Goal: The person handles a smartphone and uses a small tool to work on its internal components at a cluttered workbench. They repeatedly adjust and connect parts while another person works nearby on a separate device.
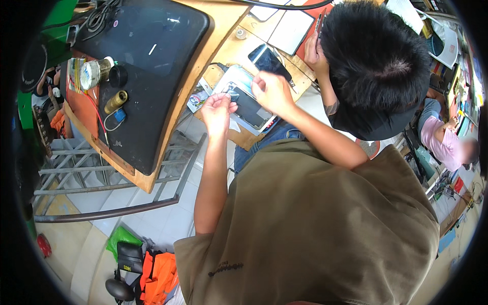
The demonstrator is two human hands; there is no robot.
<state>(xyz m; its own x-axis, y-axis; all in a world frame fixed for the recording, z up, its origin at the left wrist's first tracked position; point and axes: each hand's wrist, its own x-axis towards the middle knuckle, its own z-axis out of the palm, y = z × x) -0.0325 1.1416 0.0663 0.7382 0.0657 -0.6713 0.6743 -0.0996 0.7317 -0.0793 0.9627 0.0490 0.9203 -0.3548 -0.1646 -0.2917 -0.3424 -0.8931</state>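
An opened phone [250, 108], its dark inside showing, lies on a light flat surface at the near edge of the wooden bench. My left hand [217, 113] is at its left side with thumb and fingers pinched together, at a small part near the phone's upper left corner. Over the phone's upper right, my right hand [273, 92] has its fingers curled closed, and whatever they hold is too small or hidden to make out. Just beyond my right hand, a dark-screened phone [268, 60] lies on the bench.
A co-worker's head [381, 56] leans in close at right, with that person's hand [316, 55] holding a slim tool. At left, a large black panel [147, 101] carries a jar [91, 73] and a brass-coloured cylinder [116, 101]. A metal rack [112, 185] stands below the bench.
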